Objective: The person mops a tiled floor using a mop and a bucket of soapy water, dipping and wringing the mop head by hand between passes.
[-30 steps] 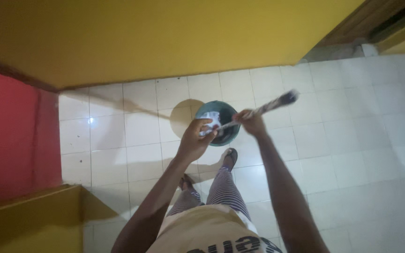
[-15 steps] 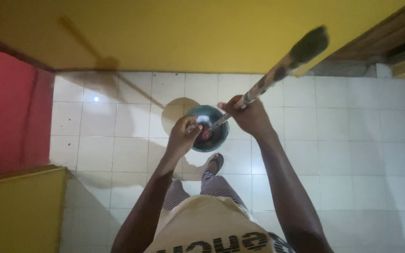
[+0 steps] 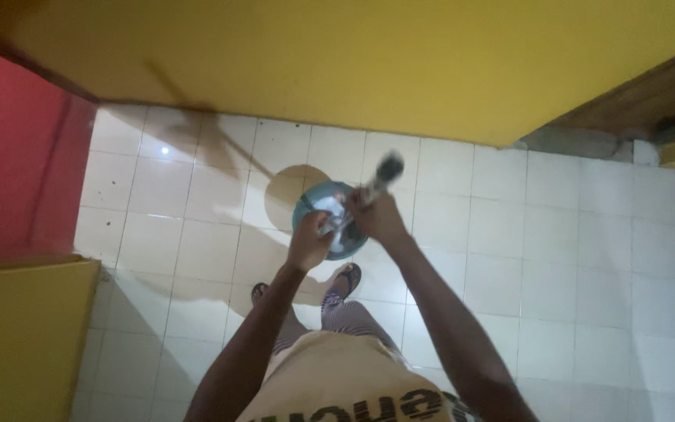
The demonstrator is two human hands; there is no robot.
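**Both hands on a mop over a bucket**

Person stands on white tiled floor (image 3: 556, 258), yellow wall (image 3: 353, 62) ahead, red wall (image 3: 17, 172) at left. Teal bucket (image 3: 306, 205) sits on the floor just in front of the feet, near the yellow wall. Right hand (image 3: 380, 217) has its grip clenched round the mop handle (image 3: 380, 176), which is patterned, blurred, and pointing up toward the camera. Left hand (image 3: 308, 241) is over the bucket rim, grip closed on something pale at the handle's lower end; too blurred to tell what. Sandalled foot (image 3: 348, 275) just beside the bucket. Striped trousers (image 3: 345, 316), beige shirt (image 3: 337, 383). Yellow block (image 3: 17, 336) at lower left.
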